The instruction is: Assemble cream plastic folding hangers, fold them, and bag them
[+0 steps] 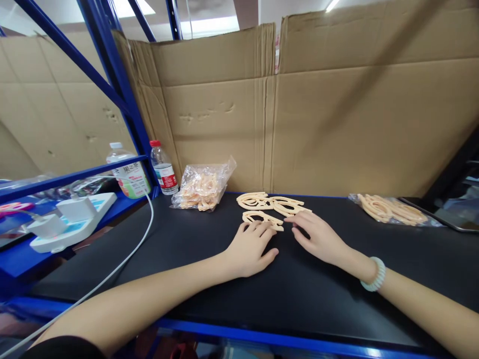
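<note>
My left hand (251,248) lies flat on the black tabletop (179,259), fingers stretched out, fingertips touching a flat peach-coloured loop-shaped piece (258,217). My right hand (319,236) also rests flat with fingers extended, its fingertips at the edge of the same small group of pieces. Two or three more such pieces (273,202) lie just beyond. A pale bead bracelet (375,274) sits on my right wrist.
A clear plastic bag (202,188) of the same pieces stands at the back left; another open bag of pieces (391,209) lies at the right. Two bottles (163,168) and a white power strip (71,219) with cable (123,259) are left. Cardboard walls (318,109) stand behind.
</note>
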Action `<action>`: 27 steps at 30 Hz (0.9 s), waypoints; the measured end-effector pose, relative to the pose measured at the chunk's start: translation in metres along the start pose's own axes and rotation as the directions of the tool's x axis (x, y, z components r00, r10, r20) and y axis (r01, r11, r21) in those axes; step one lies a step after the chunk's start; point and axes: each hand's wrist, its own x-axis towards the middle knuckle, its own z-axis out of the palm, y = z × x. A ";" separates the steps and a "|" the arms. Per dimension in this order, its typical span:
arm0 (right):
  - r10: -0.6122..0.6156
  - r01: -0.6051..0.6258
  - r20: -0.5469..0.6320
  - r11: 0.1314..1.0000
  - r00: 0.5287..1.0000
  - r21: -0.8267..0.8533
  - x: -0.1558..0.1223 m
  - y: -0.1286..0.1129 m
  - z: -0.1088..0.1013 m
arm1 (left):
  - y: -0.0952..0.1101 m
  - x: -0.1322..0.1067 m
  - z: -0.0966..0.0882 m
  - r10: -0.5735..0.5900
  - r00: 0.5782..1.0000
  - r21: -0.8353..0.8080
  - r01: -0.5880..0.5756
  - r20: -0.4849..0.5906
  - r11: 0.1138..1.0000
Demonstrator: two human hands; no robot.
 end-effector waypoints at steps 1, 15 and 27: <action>-0.015 0.015 0.012 1.000 1.000 0.028 0.000 -0.006 0.000 | 0.002 0.000 -0.001 0.039 0.999 -0.024 -0.039 0.001 0.999; 0.078 -0.081 0.144 0.997 0.987 0.014 -0.003 -0.011 -0.002 | -0.022 0.011 0.003 0.039 0.998 -0.157 -0.045 -0.045 0.986; 0.119 -0.120 0.021 0.951 0.993 0.284 0.001 -0.004 0.000 | -0.015 0.012 0.010 -0.096 0.993 -0.578 0.041 -0.064 0.815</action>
